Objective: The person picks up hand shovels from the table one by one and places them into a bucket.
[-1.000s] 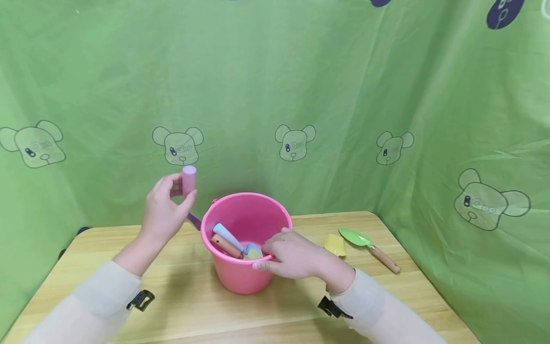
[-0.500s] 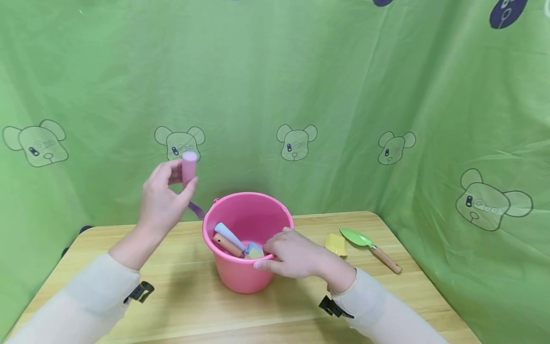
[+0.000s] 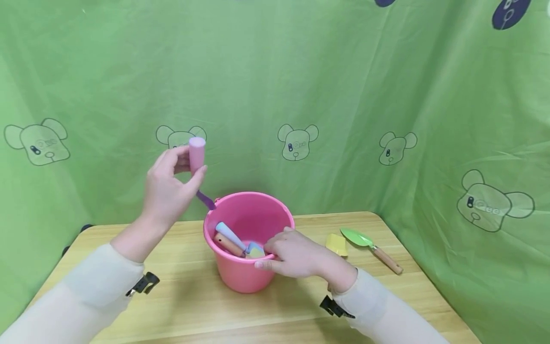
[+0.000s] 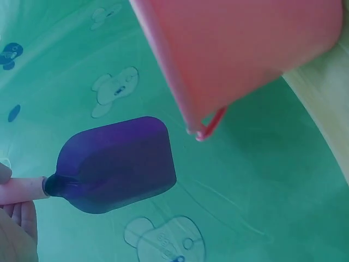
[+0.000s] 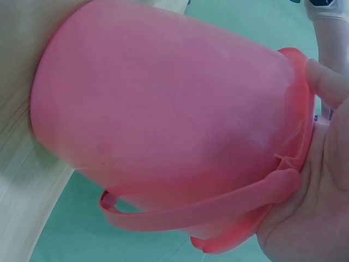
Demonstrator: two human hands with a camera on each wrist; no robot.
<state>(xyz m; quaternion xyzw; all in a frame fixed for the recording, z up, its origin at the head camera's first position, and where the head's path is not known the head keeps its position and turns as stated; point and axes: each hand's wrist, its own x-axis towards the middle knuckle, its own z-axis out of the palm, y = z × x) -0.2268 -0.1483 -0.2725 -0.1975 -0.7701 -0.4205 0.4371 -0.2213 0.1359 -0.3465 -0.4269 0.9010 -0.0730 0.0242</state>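
Note:
My left hand [image 3: 168,184] grips the pink handle of a toy shovel [image 4: 117,166], raised at the bucket's left side. The handle points up, and the flat purple blade slants down toward the rim. In the left wrist view, blade and bucket look apart. A pink bucket [image 3: 246,276] stands upright on the table. My right hand [image 3: 296,253] holds its right front rim, thumb outside and fingers reaching over the edge. Inside lean a light blue handle [image 3: 230,235] and a wooden handle [image 3: 228,244]; their lower ends are partly hidden by the rim and right hand.
Right of the bucket, a yellow toy piece [image 3: 336,244] lies on the wooden table [image 3: 193,306]. Beside it is a green trowel [image 3: 358,237] with a wooden handle. The bucket's handle [image 5: 202,210] hangs down its side. Green curtain [image 3: 240,71] encloses the back and sides.
My left hand has risen and shifted slightly right with the shovel, bringing the purple blade up to the bucket's left rim. The right hand has kept its hold on the rim.

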